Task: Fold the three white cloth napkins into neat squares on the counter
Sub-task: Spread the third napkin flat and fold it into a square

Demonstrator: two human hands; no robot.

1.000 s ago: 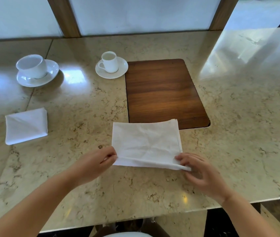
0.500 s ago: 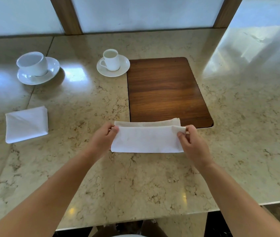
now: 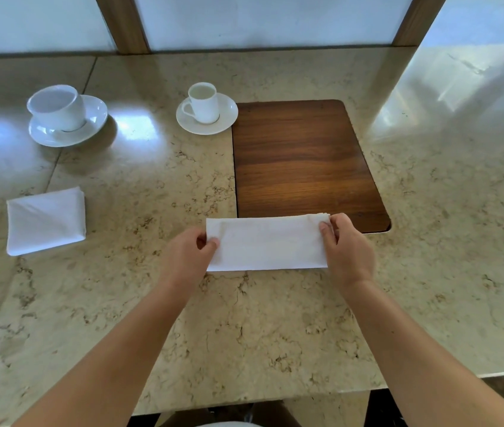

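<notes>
A polished beige marble counter [image 3: 275,334] is seen under frosted window panels, and at its centre a white cloth napkin, folded into a long strip [image 3: 266,243], is laid flat, its far edge just lapping the near edge of a dark wooden inset board [image 3: 303,161] at twelve o'clock. The strip's left end is pinched by the left hand [image 3: 189,257], thumb on top and fingers tucked beneath; the right end is held the same way by the right hand [image 3: 346,251], fingers curled over the far corner.

The step in hand is judged to be the squaring of this strip, so one short end would best be carried over to meet the other, corners matched before the crease is pressed flat. The layers at the right corner look slightly fanned and should be evened first.

A second white napkin, already folded into a square [image 3: 45,221], is lying well apart at nine o'clock; a third is not seen. A large white cup on a saucer [image 3: 59,114] at ten o'clock and a small white cup on a saucer [image 3: 206,109] at eleven are kept well clear. Open counter is left at three o'clock and toward the near edge at six.
</notes>
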